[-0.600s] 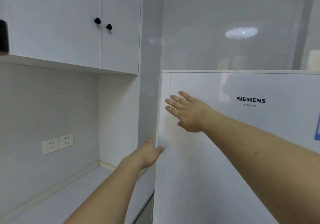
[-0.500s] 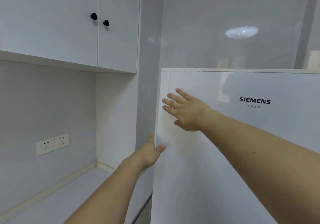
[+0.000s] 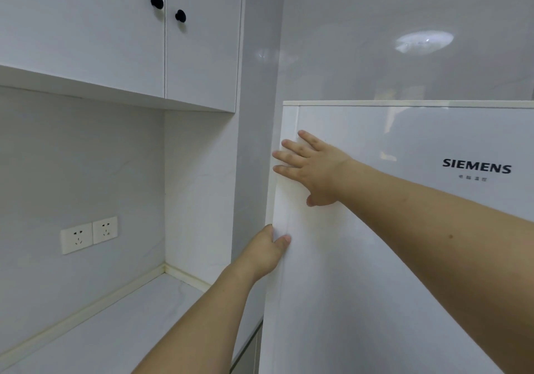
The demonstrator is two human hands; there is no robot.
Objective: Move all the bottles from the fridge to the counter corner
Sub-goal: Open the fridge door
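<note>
Fingers [image 3: 291, 154] of right hand [image 3: 315, 171] straight, spread flat on Siemens fridge door [image 3: 390, 258] near its top-left edge; left hand [image 3: 267, 251] grips that door edge lower down, thumb on front; door closed, bottles hidden; worktop [image 3: 115, 324] left of fridge.

Left of my hand, white wall cupboards [image 3: 121, 29] with black knobs [image 3: 157, 1] hang above twin sockets [image 3: 89, 234] on grey wall [image 3: 72, 154].

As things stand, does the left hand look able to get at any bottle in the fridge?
Probably not yet. The fridge door looks shut, and no bottle shows. The left hand grips the door's left edge, thumb on the front; the right hand lies flat higher up.
</note>
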